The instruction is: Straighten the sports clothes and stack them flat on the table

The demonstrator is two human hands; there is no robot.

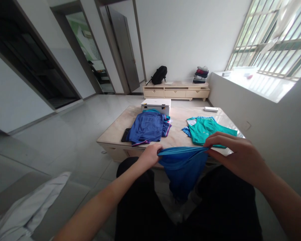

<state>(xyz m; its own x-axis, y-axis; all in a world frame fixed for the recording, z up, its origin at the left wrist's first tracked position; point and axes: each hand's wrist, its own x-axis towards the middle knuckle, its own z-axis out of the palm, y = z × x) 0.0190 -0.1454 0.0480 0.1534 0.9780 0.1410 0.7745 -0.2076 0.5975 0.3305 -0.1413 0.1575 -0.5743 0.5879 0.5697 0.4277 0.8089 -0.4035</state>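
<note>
A blue garment (184,170) hangs between my knees, its upper edge stretched between my two hands; its exact kind does not show. My left hand (150,154) pinches one end of that edge. At the other end, my right hand (230,152) grips it between thumb and fingers. Beyond my left hand, dark blue clothing with striped trim (147,127) lies on the low table (112,130). A green sleeveless top (208,130) lies on the table past my right hand, with patterned blue cloth partly under it.
A white box (157,104) stands at the table's far side, and a dark flat object (124,135) pokes out beside the dark blue clothing. A white device (211,109) lies far right. Against the wall, a low cabinet (175,92) bears a black backpack (160,75) and folded clothes (200,75).
</note>
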